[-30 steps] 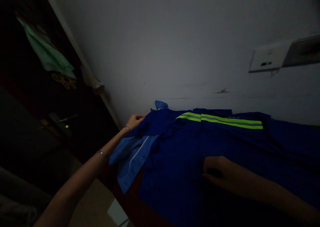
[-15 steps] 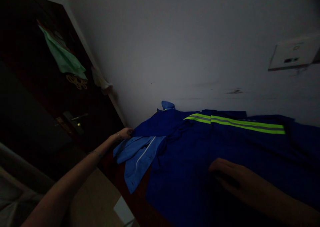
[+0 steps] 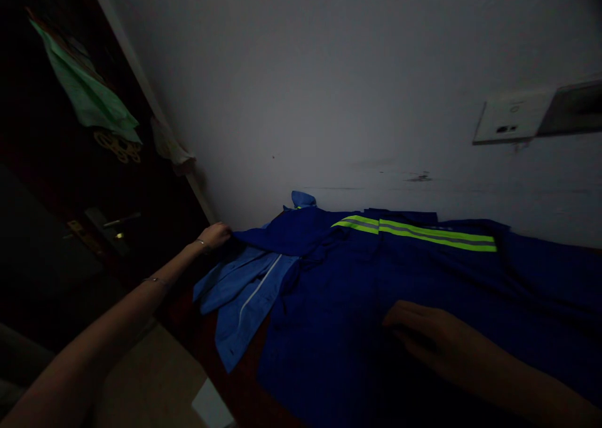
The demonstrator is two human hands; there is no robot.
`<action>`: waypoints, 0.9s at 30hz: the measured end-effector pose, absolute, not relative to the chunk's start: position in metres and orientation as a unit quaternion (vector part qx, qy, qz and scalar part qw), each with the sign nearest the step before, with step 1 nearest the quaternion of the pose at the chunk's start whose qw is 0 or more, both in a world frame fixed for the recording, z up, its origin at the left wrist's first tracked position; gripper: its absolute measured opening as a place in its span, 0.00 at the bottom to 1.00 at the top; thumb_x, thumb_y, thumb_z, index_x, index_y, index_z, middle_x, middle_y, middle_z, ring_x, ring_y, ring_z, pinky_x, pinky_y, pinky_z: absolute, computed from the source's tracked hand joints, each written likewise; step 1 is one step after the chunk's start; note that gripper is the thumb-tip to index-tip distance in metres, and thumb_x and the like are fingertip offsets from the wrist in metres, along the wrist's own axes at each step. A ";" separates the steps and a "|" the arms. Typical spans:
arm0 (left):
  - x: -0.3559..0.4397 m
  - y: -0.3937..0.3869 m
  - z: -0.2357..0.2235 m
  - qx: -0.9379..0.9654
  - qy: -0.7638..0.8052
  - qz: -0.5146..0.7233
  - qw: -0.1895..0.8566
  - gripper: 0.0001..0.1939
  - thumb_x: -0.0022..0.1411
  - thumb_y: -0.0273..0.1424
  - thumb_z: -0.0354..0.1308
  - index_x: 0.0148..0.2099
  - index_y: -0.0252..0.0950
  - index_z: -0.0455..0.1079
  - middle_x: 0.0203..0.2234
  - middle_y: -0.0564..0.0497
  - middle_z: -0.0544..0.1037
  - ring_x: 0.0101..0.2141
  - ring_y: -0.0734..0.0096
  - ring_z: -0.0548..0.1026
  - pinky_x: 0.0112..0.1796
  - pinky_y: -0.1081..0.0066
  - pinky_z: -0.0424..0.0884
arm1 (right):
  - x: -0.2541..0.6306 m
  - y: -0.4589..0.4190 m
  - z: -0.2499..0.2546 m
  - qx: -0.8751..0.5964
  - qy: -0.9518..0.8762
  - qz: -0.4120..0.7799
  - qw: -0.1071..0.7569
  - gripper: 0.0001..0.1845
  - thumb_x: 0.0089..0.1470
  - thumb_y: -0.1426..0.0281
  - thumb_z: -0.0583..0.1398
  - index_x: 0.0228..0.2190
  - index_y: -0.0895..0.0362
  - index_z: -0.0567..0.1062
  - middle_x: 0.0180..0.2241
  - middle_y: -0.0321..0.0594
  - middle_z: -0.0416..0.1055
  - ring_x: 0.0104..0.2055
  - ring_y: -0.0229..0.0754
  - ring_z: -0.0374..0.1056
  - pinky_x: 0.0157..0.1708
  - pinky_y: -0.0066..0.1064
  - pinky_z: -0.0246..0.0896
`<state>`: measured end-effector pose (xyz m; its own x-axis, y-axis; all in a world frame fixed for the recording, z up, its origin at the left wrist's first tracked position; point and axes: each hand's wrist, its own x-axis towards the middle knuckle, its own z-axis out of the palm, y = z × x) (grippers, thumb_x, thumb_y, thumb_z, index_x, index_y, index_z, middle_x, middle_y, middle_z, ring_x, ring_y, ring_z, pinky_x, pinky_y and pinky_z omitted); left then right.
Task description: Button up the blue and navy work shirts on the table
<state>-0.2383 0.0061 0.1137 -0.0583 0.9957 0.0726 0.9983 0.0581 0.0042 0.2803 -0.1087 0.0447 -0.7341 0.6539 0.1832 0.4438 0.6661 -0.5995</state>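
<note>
Several left fingers [image 3: 224, 231] seemingly closed on dark-blue garment [image 3: 324, 302]

Dark red tabletop [image 3: 241, 385], largely covered, its bare surface showing towards the near left edge. Directly upon it lies one dark blue garment [image 3: 338, 302], spread wide, creased, with a yellow-green band [image 3: 437, 235] striped grey; also one light blue cloth [image 3: 251, 318], white-striped, tucked partly beneath the garment at left.
</note>
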 end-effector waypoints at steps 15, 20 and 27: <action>-0.087 -0.008 0.215 -0.706 -0.610 -0.244 -0.266 0.08 0.49 0.29 0.53 0.32 0.30 0.68 0.16 0.53 0.71 0.17 0.78 0.69 0.22 0.76 0.67 | 0.280 -0.104 0.048 -0.339 -0.888 0.239 0.200 0.10 0.53 0.72 0.50 0.33 0.54 0.71 0.33 0.38 0.69 0.33 0.38 0.66 0.34 0.30 0.62; -0.074 -0.007 0.205 -0.692 -0.598 -0.264 -0.305 0.07 0.49 0.29 0.52 0.31 0.31 0.67 0.15 0.54 0.70 0.16 0.79 0.68 0.21 0.77 0.66 | 0.286 -0.106 0.049 -0.349 -0.886 0.232 0.201 0.11 0.54 0.69 0.50 0.34 0.54 0.72 0.34 0.39 0.71 0.33 0.38 0.67 0.34 0.30 0.63; -0.083 0.005 0.201 -0.665 -0.635 -0.279 -0.278 0.08 0.47 0.32 0.53 0.29 0.30 0.67 0.15 0.53 0.69 0.17 0.75 0.69 0.21 0.75 0.67 | 0.292 -0.112 0.041 -0.453 -0.873 0.142 0.107 0.32 0.43 0.58 0.60 0.50 0.56 0.66 0.39 0.48 0.72 0.39 0.52 0.68 0.38 0.43 0.62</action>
<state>-0.0829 0.0045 0.2013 0.0386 0.9991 0.0186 0.6886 -0.0401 0.7240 0.2916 -0.1117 0.0407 -0.5657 0.8225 0.0586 0.7616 0.5484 -0.3452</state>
